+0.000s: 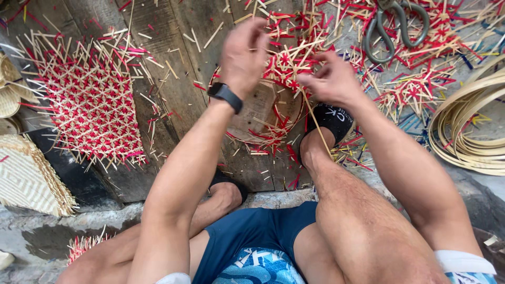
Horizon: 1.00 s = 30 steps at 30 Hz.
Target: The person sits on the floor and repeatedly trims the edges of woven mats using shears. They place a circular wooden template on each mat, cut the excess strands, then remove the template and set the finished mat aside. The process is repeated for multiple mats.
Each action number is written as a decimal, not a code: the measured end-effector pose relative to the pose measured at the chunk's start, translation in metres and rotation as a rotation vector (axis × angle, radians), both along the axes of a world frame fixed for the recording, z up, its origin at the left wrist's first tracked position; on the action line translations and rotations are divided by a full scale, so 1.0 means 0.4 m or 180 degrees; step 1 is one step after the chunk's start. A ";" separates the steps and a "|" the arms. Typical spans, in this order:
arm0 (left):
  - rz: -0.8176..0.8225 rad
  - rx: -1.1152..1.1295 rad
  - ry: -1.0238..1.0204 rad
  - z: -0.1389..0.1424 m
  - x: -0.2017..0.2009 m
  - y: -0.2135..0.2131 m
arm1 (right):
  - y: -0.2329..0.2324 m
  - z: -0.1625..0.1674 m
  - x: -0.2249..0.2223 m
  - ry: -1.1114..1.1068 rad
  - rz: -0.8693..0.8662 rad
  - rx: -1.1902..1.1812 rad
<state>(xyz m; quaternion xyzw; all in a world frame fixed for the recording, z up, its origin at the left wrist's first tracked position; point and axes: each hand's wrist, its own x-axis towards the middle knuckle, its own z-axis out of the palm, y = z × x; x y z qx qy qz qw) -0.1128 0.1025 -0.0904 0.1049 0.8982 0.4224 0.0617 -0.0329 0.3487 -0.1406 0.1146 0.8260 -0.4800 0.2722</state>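
Note:
My left hand (244, 55), with a black watch on the wrist, hovers over a round red-and-natural woven bamboo piece (284, 66) that lies on a round wooden form (258, 108). Its fingers are curled and blurred; I cannot tell what they grip. My right hand (331, 79) pinches a thin natural bamboo strip (318, 123) that runs down toward my foot in a black slipper (331, 121). Both hands sit at the woven piece's upper edge.
A finished red-and-natural woven mat (92, 102) lies on the wooden planks at left. Large metal scissors (392, 26) rest at top right among loose red strips. Coiled bamboo strips (468, 126) lie at right. Woven natural pieces (26, 179) sit at far left.

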 end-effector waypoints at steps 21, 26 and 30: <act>0.0715 -0.0315 -0.0820 -0.084 -0.023 -0.059 | -0.045 -0.031 0.013 -0.0332 -0.0480 -0.0407; 0.0881 -0.0657 -0.0187 -0.092 0.001 -0.038 | -0.045 -0.011 0.005 -0.0531 -0.0569 -0.0489; 0.1347 -0.0026 -0.0215 -0.097 0.036 -0.096 | -0.041 -0.005 0.038 0.0004 -0.0216 -0.0282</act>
